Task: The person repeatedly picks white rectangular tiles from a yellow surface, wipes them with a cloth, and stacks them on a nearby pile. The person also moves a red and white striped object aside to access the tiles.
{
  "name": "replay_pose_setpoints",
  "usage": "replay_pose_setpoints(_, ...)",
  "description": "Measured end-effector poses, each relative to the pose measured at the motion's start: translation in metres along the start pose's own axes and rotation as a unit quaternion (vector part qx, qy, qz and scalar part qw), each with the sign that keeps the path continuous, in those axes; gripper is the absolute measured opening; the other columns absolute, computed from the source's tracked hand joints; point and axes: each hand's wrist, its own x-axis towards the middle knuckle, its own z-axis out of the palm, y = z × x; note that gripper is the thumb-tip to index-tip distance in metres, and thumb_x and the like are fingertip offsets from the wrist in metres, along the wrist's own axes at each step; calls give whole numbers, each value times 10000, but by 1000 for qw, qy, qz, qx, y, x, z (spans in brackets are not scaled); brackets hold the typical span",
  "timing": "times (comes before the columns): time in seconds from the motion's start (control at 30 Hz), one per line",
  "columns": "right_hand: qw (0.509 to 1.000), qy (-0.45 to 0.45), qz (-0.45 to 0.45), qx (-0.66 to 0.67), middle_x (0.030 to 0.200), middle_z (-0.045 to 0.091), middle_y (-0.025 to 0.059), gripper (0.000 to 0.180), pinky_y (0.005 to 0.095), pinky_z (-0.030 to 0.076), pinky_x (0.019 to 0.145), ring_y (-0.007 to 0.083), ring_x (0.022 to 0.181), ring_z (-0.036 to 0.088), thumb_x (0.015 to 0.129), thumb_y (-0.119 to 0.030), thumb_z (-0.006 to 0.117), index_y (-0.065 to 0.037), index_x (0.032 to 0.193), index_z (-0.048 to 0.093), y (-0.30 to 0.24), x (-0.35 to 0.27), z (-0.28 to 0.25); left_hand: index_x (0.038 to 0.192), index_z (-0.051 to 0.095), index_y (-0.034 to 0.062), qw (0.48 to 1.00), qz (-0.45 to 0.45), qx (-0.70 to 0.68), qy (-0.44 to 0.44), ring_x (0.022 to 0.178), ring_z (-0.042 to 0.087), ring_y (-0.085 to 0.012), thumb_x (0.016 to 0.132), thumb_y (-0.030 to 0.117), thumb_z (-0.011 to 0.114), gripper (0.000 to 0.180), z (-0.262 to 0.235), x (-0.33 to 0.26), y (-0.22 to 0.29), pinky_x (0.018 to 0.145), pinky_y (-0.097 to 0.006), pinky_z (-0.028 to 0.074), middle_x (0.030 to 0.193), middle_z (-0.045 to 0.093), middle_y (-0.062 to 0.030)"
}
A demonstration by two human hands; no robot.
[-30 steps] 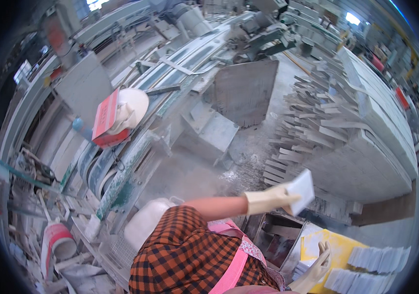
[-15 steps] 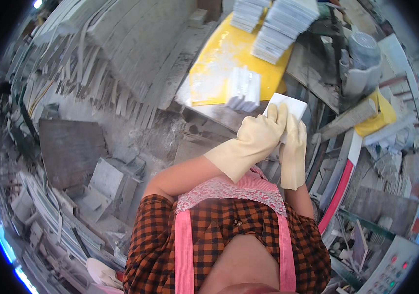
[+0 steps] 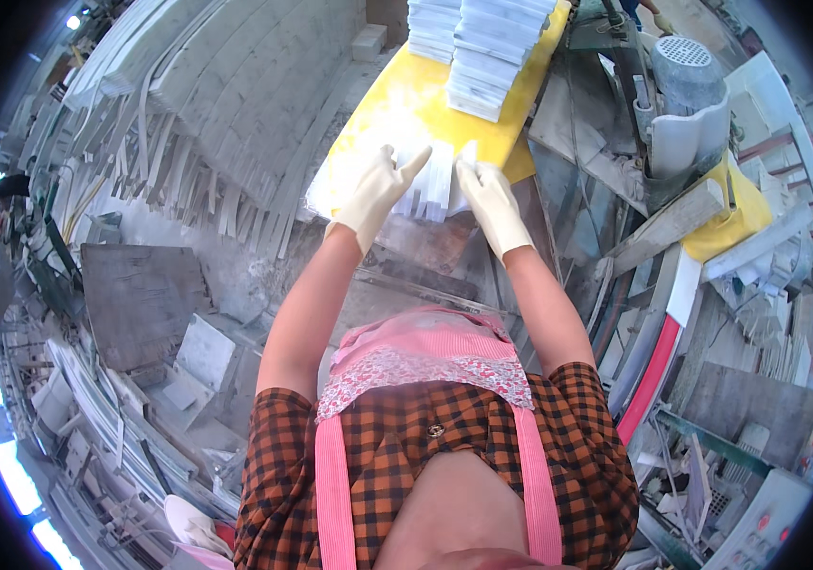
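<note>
I look down over my orange-and-black checked shirt (image 3: 444, 446) and pink apron (image 3: 425, 356) at both my arms stretched forward. Each hand wears a cream rubber glove.

My left hand (image 3: 375, 190) rests on the left end of a short row of thin white stone tiles (image 3: 430, 185) that stand on edge. Its fingers are spread and extended, the forefinger lying along the top of the row, so the hand presses flat against the tiles rather than closing round them. My right hand (image 3: 494, 199) meets the right end of the same row, fingers straight and together, palm turned in toward the tiles. The row sits squeezed between my two open palms (no finger curls under it that I can see).

The tiles stand at the near edge of a bright yellow worktable (image 3: 397, 104), directly ahead of my chest. Farther back on that yellow surface, well apart from my hands, are tall neat stacks of white tiles (image 3: 482, 47).

To my left, pale stone strips and slabs (image 3: 226, 114) lean in fanned rows, and a dark square slab (image 3: 141, 294) lies on the dusty ground. To my right stand a grey ribbed motor housing (image 3: 684, 66) and a red-edged curved rail (image 3: 658, 370).
</note>
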Motion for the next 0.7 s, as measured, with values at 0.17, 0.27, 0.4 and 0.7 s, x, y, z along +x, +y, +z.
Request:
replay_pose_setpoints(0.17, 977, -105, -46, 179, 1266, 679, 245, 553, 394, 453, 1026, 316, 1200, 639, 1046, -412, 502, 52, 1331, 595, 28, 3, 13, 1329, 669, 66, 998, 10, 54, 0, 988, 689, -377, 932, 495, 699, 585, -6, 5, 31, 886, -416, 550, 1174, 695, -266)
replay_pose_setpoints(0.27, 968, -85, -139, 191, 1406, 572, 328, 712, 377, 385, 1152, 349, 1371, 542, 1032, -402, 552, 94, 1516, 393, 49, -5, 38, 1197, 711, -19, 998, 60, 28, 14, 914, 712, -358, 888, 546, 727, 644, -3, 12, 45, 855, -412, 552, 1035, 732, -247)
replay_pose_setpoints(0.4, 994, -70, -34, 73, 1315, 615, 340, 831, 438, 480, 1044, 448, 1246, 609, 998, -431, 596, 42, 1583, 244, 50, -22, 58, 1143, 670, -113, 985, -104, 136, -34, 938, 723, -319, 752, 572, 824, 804, 16, 20, 63, 847, -390, 558, 1032, 727, -255)
replay_pose_setpoints(0.7, 996, -58, -25, 60, 1224, 664, 326, 872, 477, 513, 979, 455, 1143, 657, 923, -433, 698, 32, 1532, 282, 21, -30, 54, 1247, 545, -102, 965, -256, -15, 52, 985, 725, -284, 594, 376, 908, 886, 32, 0, 81, 823, -358, 580, 1025, 713, -196)
